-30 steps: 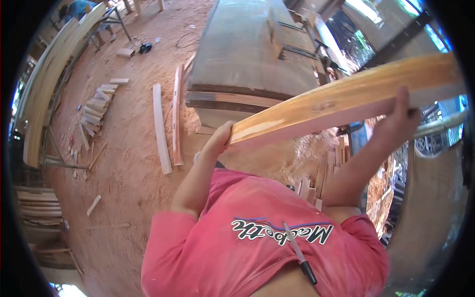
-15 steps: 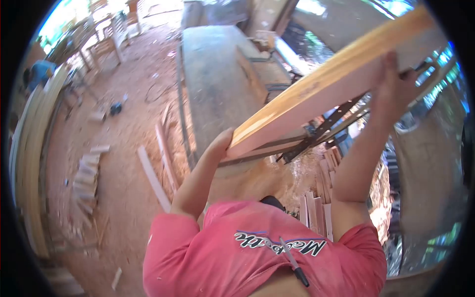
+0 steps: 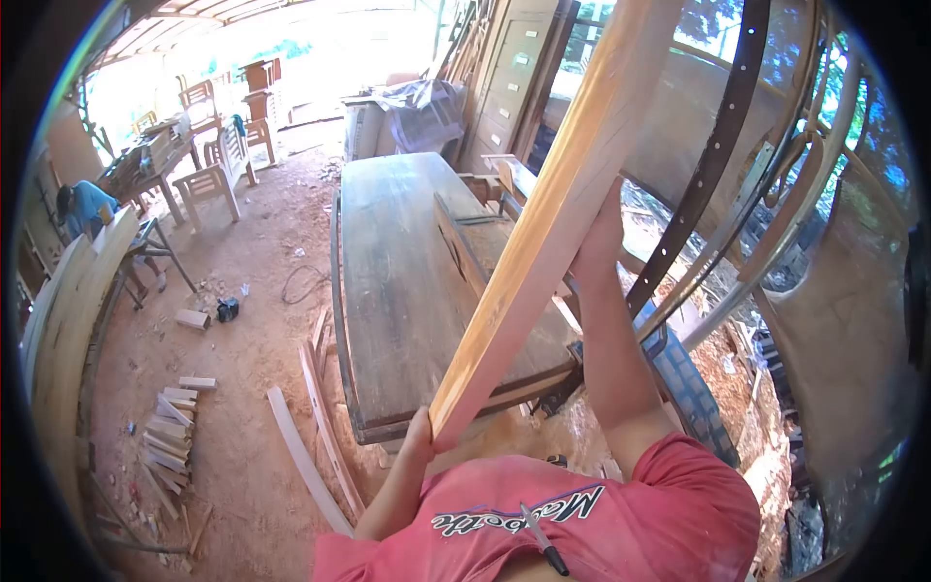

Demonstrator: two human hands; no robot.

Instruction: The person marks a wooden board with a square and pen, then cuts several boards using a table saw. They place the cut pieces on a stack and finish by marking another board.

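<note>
A long wooden board (image 3: 538, 247), yellowish on its narrow edge and pinkish on its broad face, slants up and away in front of me. My left hand (image 3: 419, 436) is closed on its near end, close to the front corner of the table. Farther along, my right hand (image 3: 601, 241) grips the board from the right side, its fingers partly hidden behind the wood. Beneath the board stands a dark wooden table (image 3: 398, 262).
Small wood blocks (image 3: 170, 436) and curved strips (image 3: 308, 466) lie on the dusty floor to the left. Long planks (image 3: 73, 301) are stacked at far left, near a person in blue (image 3: 87, 209). A perforated metal strip (image 3: 713, 160) rises at right. Wooden chairs (image 3: 208, 184) stand farther back.
The board has swung left, from leaning far right to pointing more steeply forward, both hands still on it. My view has tilted up, showing more of the workshop's far end.
</note>
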